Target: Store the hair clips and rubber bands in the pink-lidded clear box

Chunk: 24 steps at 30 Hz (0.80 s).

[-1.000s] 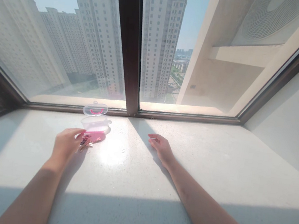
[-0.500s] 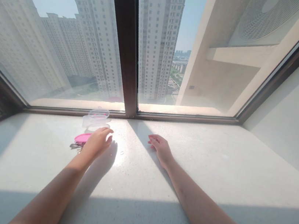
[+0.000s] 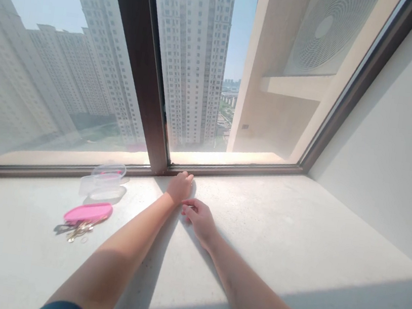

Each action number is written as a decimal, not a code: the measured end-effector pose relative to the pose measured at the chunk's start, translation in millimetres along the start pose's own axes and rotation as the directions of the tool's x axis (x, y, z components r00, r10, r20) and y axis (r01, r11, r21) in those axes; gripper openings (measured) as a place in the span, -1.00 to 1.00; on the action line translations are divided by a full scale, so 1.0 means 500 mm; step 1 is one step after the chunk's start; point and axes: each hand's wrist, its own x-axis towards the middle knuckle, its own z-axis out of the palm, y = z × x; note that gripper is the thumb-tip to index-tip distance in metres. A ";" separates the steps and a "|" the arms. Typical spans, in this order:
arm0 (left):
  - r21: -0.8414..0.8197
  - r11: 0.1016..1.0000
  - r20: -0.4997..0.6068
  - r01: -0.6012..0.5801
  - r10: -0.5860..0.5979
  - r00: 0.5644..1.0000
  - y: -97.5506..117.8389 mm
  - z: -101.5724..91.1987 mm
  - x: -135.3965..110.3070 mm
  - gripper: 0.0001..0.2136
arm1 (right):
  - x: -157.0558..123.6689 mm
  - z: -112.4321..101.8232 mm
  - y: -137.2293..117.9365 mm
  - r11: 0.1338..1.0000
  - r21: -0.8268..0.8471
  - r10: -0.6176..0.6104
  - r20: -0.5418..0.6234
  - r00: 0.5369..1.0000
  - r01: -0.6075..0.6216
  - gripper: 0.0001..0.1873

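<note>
My left hand (image 3: 180, 187) reaches to the foot of the dark window post, fingers curled and close to the sill. Whatever its fingertips hold, if anything, is hidden. Just nearer and to the right, my right hand (image 3: 199, 221) has thumb and fingers bent together in a pinch; I cannot make out anything in it. Left of my arms lies a pink oval tray (image 3: 88, 212). Small metal pieces (image 3: 81, 229), gold and dark, are heaped at its near edge, with a thin ring (image 3: 84, 240) beside them. Behind the tray stands an open clear plastic box (image 3: 100, 185).
The pale speckled sill (image 3: 257, 223) is partly sunlit, partly shaded. A dark window frame (image 3: 234, 170) runs along its back, and a white wall (image 3: 392, 165) bounds the right. Tall buildings and an outdoor fan unit show through the glass.
My left hand has moved away from the pink tray, rightward and forward to the window post, uncovering the tray and metal pieces. My right hand stays bent nearby. The view has turned right.
</note>
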 end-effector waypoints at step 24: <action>0.011 0.996 0.000 -0.094 0.094 0.996 -0.026 -0.042 0.050 -0.85 | -0.001 -0.003 -0.016 0.998 -0.023 0.063 -0.006 0.998 -0.063 -0.66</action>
